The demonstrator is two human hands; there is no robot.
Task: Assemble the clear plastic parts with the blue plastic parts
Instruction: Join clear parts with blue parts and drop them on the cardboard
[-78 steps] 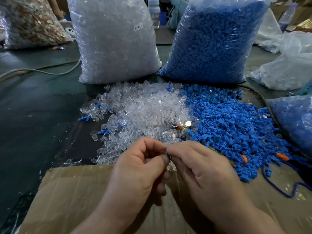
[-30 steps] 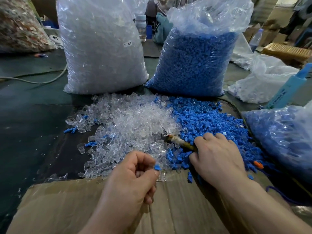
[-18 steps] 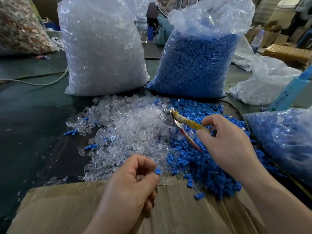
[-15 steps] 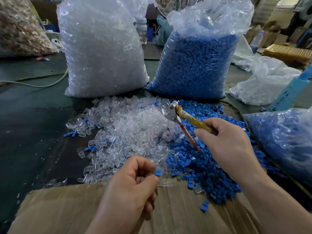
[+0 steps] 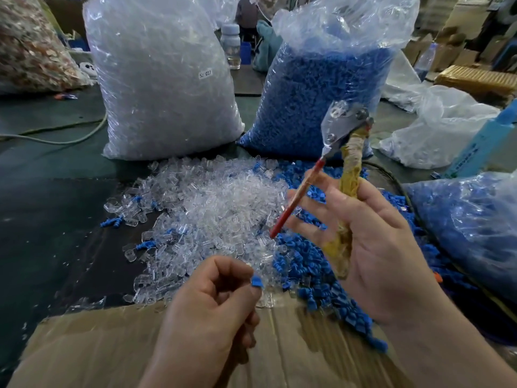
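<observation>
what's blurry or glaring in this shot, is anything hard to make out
Head view: the right hand and its yellow-taped metal hand tool are motion-blurred; the left hand pinching the small blue plastic part is sharper; glare streaks the big plastic sack of clear parts.

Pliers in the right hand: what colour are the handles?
Red handle; the other handle is wrapped in yellowish-brown tape. Head view shows it best.

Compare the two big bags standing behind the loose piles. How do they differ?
The clear-parts bag holds clear pieces; the blue-parts bag holds blue ones. The clear-parts bag carries a white label; none shows on the blue-parts bag. The clear-parts bag looks full as far up as the frame shows; the blue-parts bag has slack empty film above its fill. Both are transparent plastic, upright, side by side.
</observation>
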